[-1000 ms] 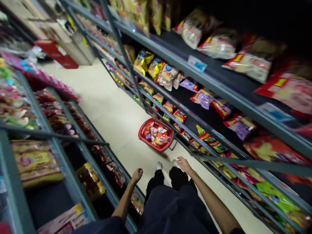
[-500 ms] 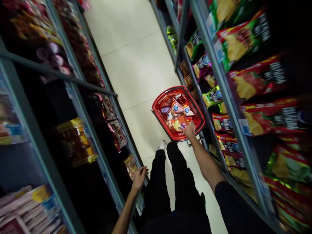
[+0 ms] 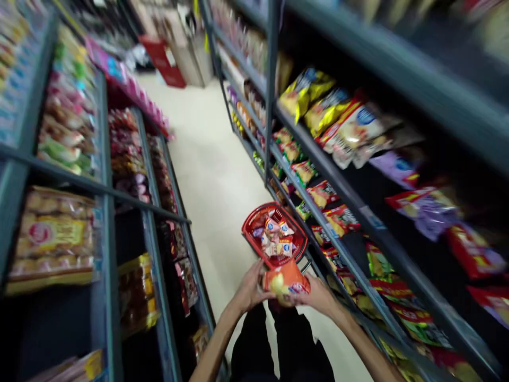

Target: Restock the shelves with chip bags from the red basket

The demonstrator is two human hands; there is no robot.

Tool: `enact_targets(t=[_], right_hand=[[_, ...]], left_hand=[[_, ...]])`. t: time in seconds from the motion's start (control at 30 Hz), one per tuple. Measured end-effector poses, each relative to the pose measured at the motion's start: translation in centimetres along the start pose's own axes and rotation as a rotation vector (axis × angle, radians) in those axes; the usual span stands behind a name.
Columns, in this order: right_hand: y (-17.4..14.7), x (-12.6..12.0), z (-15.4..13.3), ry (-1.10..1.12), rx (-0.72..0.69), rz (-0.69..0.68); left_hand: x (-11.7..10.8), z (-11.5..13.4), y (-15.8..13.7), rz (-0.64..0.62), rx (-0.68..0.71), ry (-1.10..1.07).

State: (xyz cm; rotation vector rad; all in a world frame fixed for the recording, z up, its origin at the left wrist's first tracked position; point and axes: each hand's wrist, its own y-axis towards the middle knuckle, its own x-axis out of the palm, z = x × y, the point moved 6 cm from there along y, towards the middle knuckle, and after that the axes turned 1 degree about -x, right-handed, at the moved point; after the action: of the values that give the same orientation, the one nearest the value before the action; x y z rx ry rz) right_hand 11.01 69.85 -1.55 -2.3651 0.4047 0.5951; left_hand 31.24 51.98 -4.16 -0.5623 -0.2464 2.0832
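An orange snack bag (image 3: 287,282) is held level in front of my legs. My left hand (image 3: 251,286) grips its left end, and my right hand (image 3: 318,295) is closed on its right end. Just beyond the bag, a red shopping basket (image 3: 248,220) rests on the floor. Inside the basket lie several snack bags (image 3: 274,239), pink, white and purple. Part of the basket's near rim is hidden behind the orange bag.
Shelves of bagged chips (image 3: 342,220) line the right side, with yellow bags (image 3: 306,98) higher up. On the left, shelves carry packaged snacks (image 3: 55,233). Pale floor (image 3: 202,159) runs between them towards a red box (image 3: 163,61) and cartons at the far end.
The orange bag has come up out of the basket and is now between both hands. My left hand has moved in from the left shelf. The view has tilted up along the aisle.
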Motion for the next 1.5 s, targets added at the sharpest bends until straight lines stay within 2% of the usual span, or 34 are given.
enact_targets(t=[0.1, 0.17, 0.2, 0.27, 0.33, 0.4, 0.5, 0.6, 0.7, 0.77, 0.87, 1.0, 1.1, 1.2, 1.27, 1.37, 1.43, 1.5], right_hand=[[-10.4, -5.7, -3.1, 0.196, 0.042, -0.043], [-17.8, -8.7, -4.5, 0.464, 0.026, -0.015], [-21.4, -9.8, -4.8, 0.603, -0.009, 0.028], [-28.4, -10.9, -4.6, 0.841, -0.131, 0.196], [-34.7, -10.5, -3.7, 0.977, -0.263, 0.430], [-39.6, -8.7, -2.8, 1.017, -0.345, 0.612], [-45.0, -6.0, -1.2, 1.088, -0.282, 0.788], [-51.2, -5.7, 2.1, 1.157, -0.190, 1.048], [-58.6, -6.8, 6.8, 1.147, -0.237, 1.207], [-63.1, -7.5, 10.2, 1.098, -0.260, 1.207], [-68.7, -8.6, 15.2, 0.982, -0.218, 1.198], [-72.8, -9.3, 21.9, 0.913, -0.051, 1.235], [-73.0, -9.4, 27.2, 0.877, 0.068, 1.187], [-72.4, -11.1, 32.8, 0.797, 0.151, 1.234], [-72.2, -13.7, 36.0, 0.686, 0.198, 1.305], [-71.7, -18.9, 39.7, 0.499, 0.222, 1.360], [-71.3, -22.3, 41.6, 0.421, 0.228, 1.381], [-70.8, -24.9, 43.4, 0.372, 0.260, 1.401]], left_hand=[[1.9, 8.2, -2.5, -0.463, 0.043, -0.067], [3.8, 12.0, -5.5, -0.662, 0.010, -0.158], [4.8, 13.6, -6.8, -0.691, 0.009, -0.181], [6.8, 16.8, -8.7, -0.638, 0.043, -0.178], [9.7, 20.4, -10.8, -0.575, 0.088, -0.178], [13.7, 24.5, -13.7, -0.591, 0.134, -0.182], [20.5, 30.4, -19.5, -0.692, 0.220, -0.161], [27.2, 34.8, -25.4, -0.826, 0.392, -0.134], [34.0, 36.7, -30.5, -0.931, 0.496, -0.041], [38.3, 36.8, -33.4, -0.937, 0.445, -0.001], [44.1, 37.0, -37.4, -0.899, 0.399, -0.026], [50.8, 36.2, -40.2, -0.858, 0.434, 0.049], [55.7, 34.6, -39.3, -0.816, 0.571, 0.235], [61.1, 33.8, -37.3, -0.771, 0.685, 0.352], [64.5, 34.4, -35.9, -0.757, 0.700, 0.353], [68.6, 36.8, -34.2, -0.720, 0.720, 0.412], [70.0, 38.4, -33.3, -0.662, 0.759, 0.494], [70.4, 39.6, -32.3, -0.559, 0.827, 0.562]])
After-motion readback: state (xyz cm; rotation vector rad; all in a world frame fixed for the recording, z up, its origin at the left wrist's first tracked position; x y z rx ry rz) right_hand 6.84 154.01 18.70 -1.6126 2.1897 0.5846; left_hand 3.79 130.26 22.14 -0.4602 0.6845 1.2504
